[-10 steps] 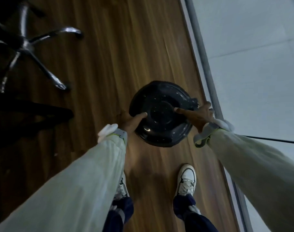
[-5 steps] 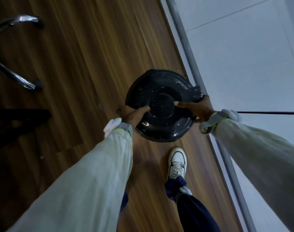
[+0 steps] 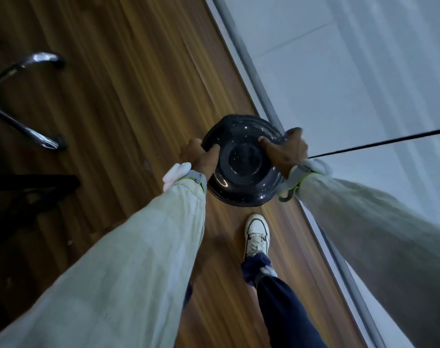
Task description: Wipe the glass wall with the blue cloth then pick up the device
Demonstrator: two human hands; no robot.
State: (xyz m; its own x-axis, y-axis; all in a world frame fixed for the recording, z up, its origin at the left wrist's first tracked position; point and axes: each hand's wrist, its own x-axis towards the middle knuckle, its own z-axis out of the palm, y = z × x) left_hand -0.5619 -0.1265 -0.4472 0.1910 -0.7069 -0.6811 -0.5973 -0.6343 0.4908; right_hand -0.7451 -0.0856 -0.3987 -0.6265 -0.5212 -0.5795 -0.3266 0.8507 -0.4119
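The device (image 3: 244, 182) is a round, glossy black disc with a raised centre ring, held above the wooden floor. My left hand (image 3: 200, 155) grips its left rim with the thumb over the top. On the opposite rim, my right hand (image 3: 285, 149) holds it close to the metal base rail of the glass wall (image 3: 352, 84). A thin black cord (image 3: 379, 143) runs from the device's right side toward the right edge. No blue cloth is in view.
The chrome legs of a swivel chair (image 3: 25, 101) stand on the wooden floor (image 3: 138, 84) at the left. A dark object (image 3: 33, 189) lies low at the left edge. My white shoe (image 3: 256, 234) stands just below the device, near the grey floor rail (image 3: 254, 79).
Both hands keep hold of the device. The view has shifted so the device sits nearer the glass wall's rail, and the chair legs have slid toward the left.
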